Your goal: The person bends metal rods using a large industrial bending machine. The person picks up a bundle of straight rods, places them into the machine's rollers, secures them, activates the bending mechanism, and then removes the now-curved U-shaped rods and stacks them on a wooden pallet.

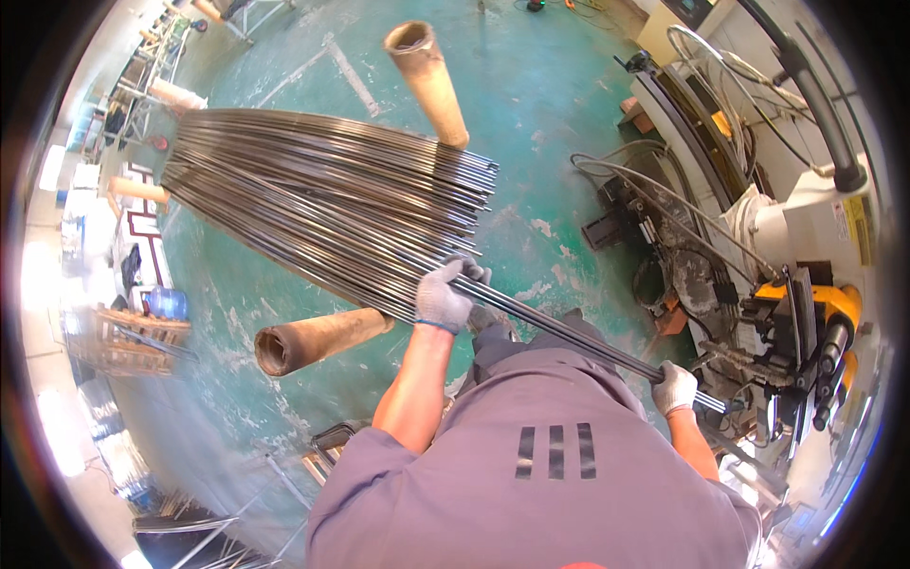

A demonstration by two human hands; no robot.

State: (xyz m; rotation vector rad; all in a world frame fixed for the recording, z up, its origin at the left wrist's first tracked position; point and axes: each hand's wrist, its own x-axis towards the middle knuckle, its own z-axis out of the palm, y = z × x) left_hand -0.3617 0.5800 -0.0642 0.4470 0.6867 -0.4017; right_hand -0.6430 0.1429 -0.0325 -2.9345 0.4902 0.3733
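Left hand (442,299), gloved, fingers curled shut around a thin metal rod (569,337) where it leaves the bundle. Right hand (674,387), also gloved, fingers clenched on the same rod near its other end. Rod runs straight between both hands, slanting down to the right across the front of the body, its tip just past the right hand, near the machine (806,313).

Rod's far part lies on the bundle (322,190) of like rods, which fans out to the upper left. Bundle rests across two rust-brown tubes: one (318,341) sticks out under its near edge, just left of the left hand; the other (428,81) sticks out beyond its far edge.

Floor (531,123) is green, worn in pale patches. Machine stands on the right, with hoses (664,204), a white housing and yellow parts.
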